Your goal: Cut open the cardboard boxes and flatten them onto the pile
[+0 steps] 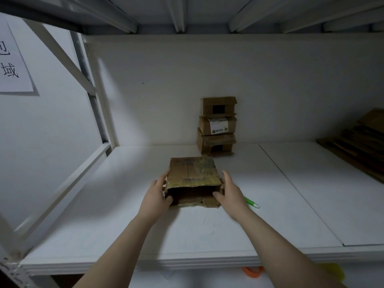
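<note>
A worn brown cardboard box (pixel 194 172) lies on the white shelf (pixel 124 225), its near end open toward me with a torn flap at the bottom. My left hand (pixel 159 193) grips its left side, thumb at the open edge. On the opposite side, my right hand (pixel 229 189) holds the box, thumb hooked into the opening. A green and white cutter (pixel 251 202) lies on the shelf just right of my right hand. A stack of three closed boxes (pixel 217 126) stands against the back wall. Flattened cardboard forms a pile (pixel 359 142) at the far right.
White shelf uprights and a diagonal brace (pixel 62 55) stand at the left, with a paper sign (pixel 12 59) on the side wall. The upper shelf's beams (pixel 176 13) run close overhead. Orange (pixel 252 271) and yellow (pixel 332 271) objects show below the shelf's front edge.
</note>
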